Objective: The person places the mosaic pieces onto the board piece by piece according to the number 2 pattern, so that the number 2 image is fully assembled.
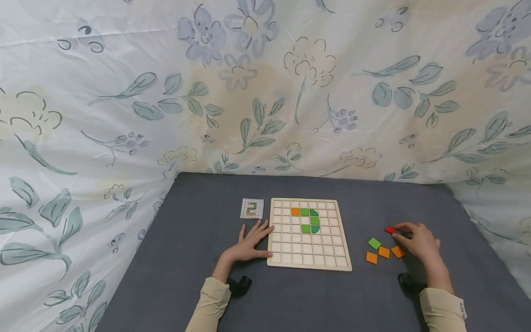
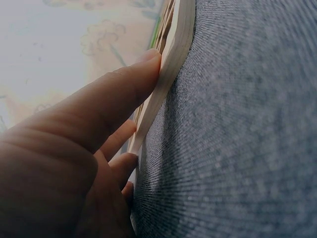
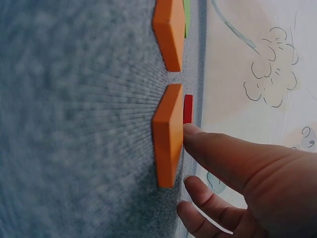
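Observation:
My left hand (image 1: 247, 246) spreads its fingers along the left edge of a wooden grid board (image 1: 290, 263), with thumb and fingertips at the rim. On the board sit an orange square tile (image 1: 295, 211), several green square tiles (image 1: 315, 220) and two dark green rounded tiles (image 1: 315, 228), forming a hooked shape. Off to the right, my right hand (image 1: 421, 242) pinches the near end of a red tile (image 1: 389, 229) between thumb and index finger, low at the cloth. In the right wrist view the thumb (image 3: 218, 151) partly hides the red tile (image 3: 188, 108).
Several orange square tiles (image 1: 384, 252) and a green one (image 1: 374, 243) lie left of and below my right hand. A small pattern card (image 1: 251, 208) lies beyond my left hand. Dark cloth (image 1: 199, 212) covers the table; a floral curtain (image 1: 265, 87) hangs behind it.

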`<state>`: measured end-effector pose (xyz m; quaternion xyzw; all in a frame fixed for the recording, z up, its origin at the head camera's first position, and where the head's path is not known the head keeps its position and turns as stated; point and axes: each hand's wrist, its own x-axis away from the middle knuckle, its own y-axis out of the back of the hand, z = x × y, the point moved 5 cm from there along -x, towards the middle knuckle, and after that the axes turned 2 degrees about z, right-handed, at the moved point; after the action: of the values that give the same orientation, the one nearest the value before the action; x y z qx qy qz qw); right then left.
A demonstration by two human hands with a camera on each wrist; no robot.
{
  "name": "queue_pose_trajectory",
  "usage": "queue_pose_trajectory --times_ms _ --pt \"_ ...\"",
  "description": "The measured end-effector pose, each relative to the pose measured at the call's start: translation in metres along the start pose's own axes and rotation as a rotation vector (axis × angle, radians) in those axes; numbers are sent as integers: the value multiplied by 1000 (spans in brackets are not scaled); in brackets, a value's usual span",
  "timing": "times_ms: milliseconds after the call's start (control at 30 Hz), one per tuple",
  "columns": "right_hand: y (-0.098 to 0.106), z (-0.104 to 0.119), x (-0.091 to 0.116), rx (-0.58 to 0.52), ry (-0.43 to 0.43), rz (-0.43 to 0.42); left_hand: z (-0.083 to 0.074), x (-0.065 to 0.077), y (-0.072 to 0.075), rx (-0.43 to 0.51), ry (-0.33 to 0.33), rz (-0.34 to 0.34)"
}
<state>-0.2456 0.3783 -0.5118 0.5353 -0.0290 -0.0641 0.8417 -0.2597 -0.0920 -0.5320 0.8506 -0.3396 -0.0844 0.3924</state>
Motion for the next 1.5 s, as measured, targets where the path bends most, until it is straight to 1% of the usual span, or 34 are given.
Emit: queue_pose_trajectory --times_ms 100,300,600,833,1067,1233,1500 --pt "0 2 0 2 6 -1 0 0 0 1 2 -4" --pt "-1 4 -2 -4 18 23 -1 1 2 0 4 -4" --pt "-2 18 -5 -14 82 18 -3 2 6 1 -22 -1" --pt "-4 28 -4 -16 76 43 -2 3 5 -7 -9 1" --pt "-9 44 -4 6 131 32 0 1 3 -6 -3 -5" --pt "-15 55 -4 -7 160 37 -2 1 2 -10 2 -1" --pt "-21 71 -3 -9 204 15 -3 2 0 -5 1 -2"
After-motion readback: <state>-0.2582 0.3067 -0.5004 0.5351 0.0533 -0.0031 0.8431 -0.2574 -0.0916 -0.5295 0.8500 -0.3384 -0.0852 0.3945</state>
